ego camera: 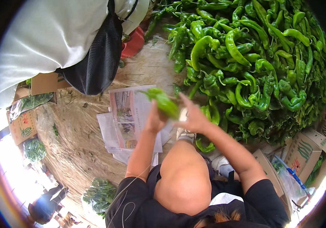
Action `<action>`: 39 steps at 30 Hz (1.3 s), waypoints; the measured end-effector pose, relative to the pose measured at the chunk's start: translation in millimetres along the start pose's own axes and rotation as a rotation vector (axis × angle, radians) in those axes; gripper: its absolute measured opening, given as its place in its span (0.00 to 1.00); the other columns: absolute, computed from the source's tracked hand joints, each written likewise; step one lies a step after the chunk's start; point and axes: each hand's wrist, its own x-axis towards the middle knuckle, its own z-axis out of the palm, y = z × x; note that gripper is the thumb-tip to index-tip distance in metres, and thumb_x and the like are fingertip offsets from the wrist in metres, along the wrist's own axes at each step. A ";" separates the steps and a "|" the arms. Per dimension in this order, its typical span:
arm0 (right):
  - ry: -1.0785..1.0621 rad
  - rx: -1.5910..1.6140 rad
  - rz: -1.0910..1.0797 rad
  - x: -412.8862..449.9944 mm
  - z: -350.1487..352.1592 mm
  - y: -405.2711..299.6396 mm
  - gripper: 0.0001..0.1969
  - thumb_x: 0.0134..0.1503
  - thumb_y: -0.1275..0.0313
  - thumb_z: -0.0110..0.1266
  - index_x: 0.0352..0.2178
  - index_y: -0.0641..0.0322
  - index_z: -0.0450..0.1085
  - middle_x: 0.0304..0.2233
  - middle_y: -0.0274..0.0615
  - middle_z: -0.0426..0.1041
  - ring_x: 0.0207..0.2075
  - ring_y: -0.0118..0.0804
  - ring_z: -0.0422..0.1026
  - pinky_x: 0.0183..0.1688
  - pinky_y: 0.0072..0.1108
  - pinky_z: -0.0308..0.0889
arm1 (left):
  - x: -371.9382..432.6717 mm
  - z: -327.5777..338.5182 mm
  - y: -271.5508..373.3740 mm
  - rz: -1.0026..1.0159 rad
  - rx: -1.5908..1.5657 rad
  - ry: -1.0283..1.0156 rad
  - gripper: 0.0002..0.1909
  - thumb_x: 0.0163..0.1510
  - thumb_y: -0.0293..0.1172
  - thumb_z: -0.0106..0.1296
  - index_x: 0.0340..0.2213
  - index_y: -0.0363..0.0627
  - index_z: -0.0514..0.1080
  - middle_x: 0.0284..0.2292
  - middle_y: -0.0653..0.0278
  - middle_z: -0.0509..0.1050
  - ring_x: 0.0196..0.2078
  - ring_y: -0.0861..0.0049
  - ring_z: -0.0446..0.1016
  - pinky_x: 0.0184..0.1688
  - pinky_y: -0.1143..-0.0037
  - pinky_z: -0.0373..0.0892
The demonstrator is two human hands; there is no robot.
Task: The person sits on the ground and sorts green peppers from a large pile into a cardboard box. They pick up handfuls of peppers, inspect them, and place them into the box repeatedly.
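Note:
Green long peppers (165, 103), blurred by motion, are in my left hand (155, 118); I cannot tell how many there are. To the right, my right hand (194, 118) has its thumb and fingers spread, with nothing visible between them. It is close to the held peppers and beside the near edge of a large heap of green peppers (237, 62). Below my left hand, printed newspaper sheets (148, 114) lie on the ground sheet. A loose curved pepper (205, 146) rests near my shoe (184, 125), under my right forearm.
A plastic ground sheet (74, 119) bears leaf scraps. White fabric (51, 31) and a black mesh piece (94, 65) hang at upper left, near a red container (134, 42). Cardboard boxes (302, 154) stand at right; bagged greens (98, 195) sit at lower left.

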 end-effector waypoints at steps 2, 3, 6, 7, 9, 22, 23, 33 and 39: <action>0.064 0.055 0.068 -1.9 9.8 0.9 0.39 0.45 0.65 0.66 0.55 0.68 0.57 0.49 0.54 0.68 0.51 0.42 0.68 0.54 0.29 0.63 | -10.2 13.7 -0.3 -0.047 0.099 -0.081 0.30 0.58 0.55 0.43 0.50 0.41 0.63 0.46 0.56 0.67 0.48 0.63 0.65 0.54 0.64 0.61; 0.051 0.119 0.182 -3.2 1.9 5.3 0.38 0.45 0.65 0.66 0.55 0.68 0.57 0.47 0.53 0.69 0.50 0.41 0.69 0.53 0.28 0.64 | -13.2 3.1 4.7 -0.050 0.187 -0.171 0.31 0.56 0.55 0.46 0.51 0.41 0.62 0.48 0.56 0.66 0.49 0.61 0.64 0.55 0.63 0.59; 0.091 0.599 0.449 -14.5 -43.2 12.5 0.18 0.57 0.65 0.56 0.44 0.63 0.62 0.28 0.38 0.68 0.25 0.30 0.68 0.30 0.25 0.68 | -5.2 -48.5 -14.8 0.252 1.248 0.020 0.35 0.48 0.52 0.56 0.51 0.41 0.62 0.49 0.52 0.66 0.51 0.58 0.63 0.56 0.60 0.57; 0.041 0.797 0.548 -22.3 -70.4 12.8 0.21 0.61 0.54 0.49 0.41 0.64 0.65 0.25 0.38 0.69 0.23 0.31 0.69 0.28 0.23 0.68 | 0.2 -57.6 -27.3 0.419 1.715 0.175 0.37 0.45 0.50 0.59 0.51 0.41 0.62 0.48 0.50 0.66 0.52 0.57 0.63 0.56 0.59 0.57; -0.092 1.032 0.670 -37.1 -123.7 -17.5 0.34 0.60 0.37 0.29 0.24 0.59 0.61 0.14 0.34 0.61 0.13 0.28 0.60 0.20 0.21 0.61 | 9.3 -54.5 -41.9 0.257 1.857 0.245 0.33 0.43 0.40 0.60 0.49 0.42 0.64 0.46 0.50 0.67 0.50 0.56 0.64 0.52 0.58 0.59; 0.190 0.390 -0.003 -195.9 -246.0 -189.9 0.24 0.43 0.61 0.58 0.39 0.69 0.67 0.45 0.52 0.68 0.44 0.43 0.69 0.48 0.31 0.63 | -42.5 112.2 43.9 -0.256 0.444 -0.410 0.33 0.44 0.31 0.49 0.55 0.38 0.61 0.36 0.56 0.72 0.29 0.74 0.69 0.24 0.77 0.67; 0.152 0.268 0.003 -201.5 -243.6 -212.9 0.26 0.42 0.62 0.59 0.41 0.69 0.68 0.51 0.54 0.66 0.50 0.47 0.67 0.53 0.35 0.60 | -54.0 141.9 54.1 -0.220 0.674 -0.637 0.32 0.45 0.33 0.51 0.53 0.35 0.63 0.39 0.54 0.73 0.35 0.72 0.72 0.33 0.74 0.70; 0.285 -0.011 -0.159 -441.1 -261.7 -226.8 0.28 0.43 0.66 0.60 0.45 0.66 0.63 0.36 0.46 0.71 0.33 0.39 0.72 0.37 0.29 0.67 | -207.9 371.0 -7.9 0.522 1.116 -1.374 0.23 0.45 0.24 0.55 0.45 0.30 0.70 0.40 0.54 0.76 0.44 0.73 0.74 0.45 0.75 0.68; 1.147 0.580 0.112 -676.9 -214.6 -154.8 0.38 0.37 0.55 0.60 0.48 0.68 0.63 0.34 0.48 0.72 0.27 0.37 0.71 0.30 0.24 0.67 | -195.8 314.9 -14.3 0.590 1.535 -0.983 0.15 0.51 0.22 0.54 0.43 0.33 0.72 0.37 0.56 0.76 0.41 0.72 0.75 0.45 0.73 0.69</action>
